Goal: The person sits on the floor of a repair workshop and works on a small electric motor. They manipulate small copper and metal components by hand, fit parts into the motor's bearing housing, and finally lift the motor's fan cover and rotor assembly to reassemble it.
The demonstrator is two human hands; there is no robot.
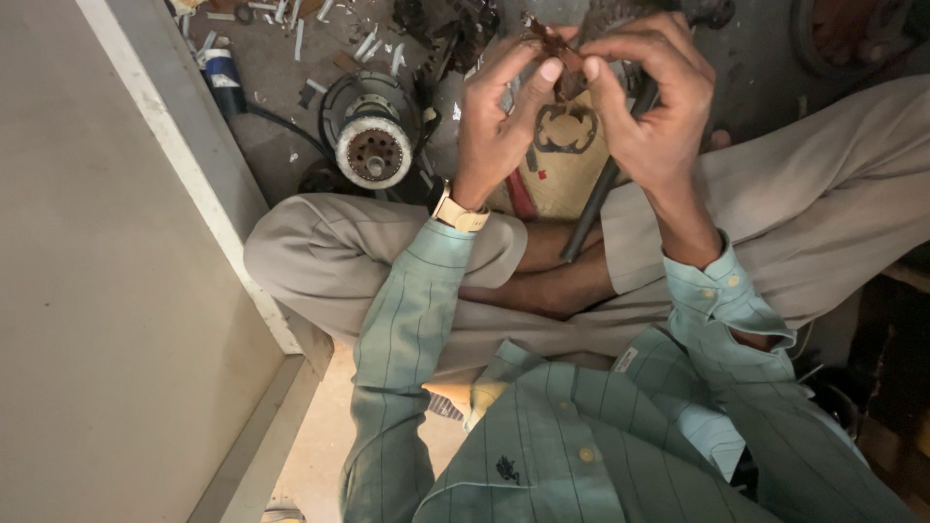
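The person sits cross-legged on the floor with both hands raised in front of the chest, working at one small thing between them. The left hand (499,121), with a pale wristwatch (458,213) on its wrist, has its thumb and forefinger pressed together on a small dark brown piece (554,44), thin and flat by the look of it. The right hand (651,97) comes in from the other side, its fingertips curled over and pinching the same piece, so the two hands meet around it at the far end of the lap. What the piece is exactly I cannot tell; much of it is hidden by the fingers.

Just below the hands, on a tan board (572,165) resting by the shins, lies a dark flat gasket-like cutout (565,126). A long dark rod (603,189) slants across the legs under the right hand. To the left on the floor stands a round motor part (371,145) with a white ring, and farther off is a scatter of small white scraps (320,34) and a dark can (223,73). A grey wall panel (107,271) fills the left side.
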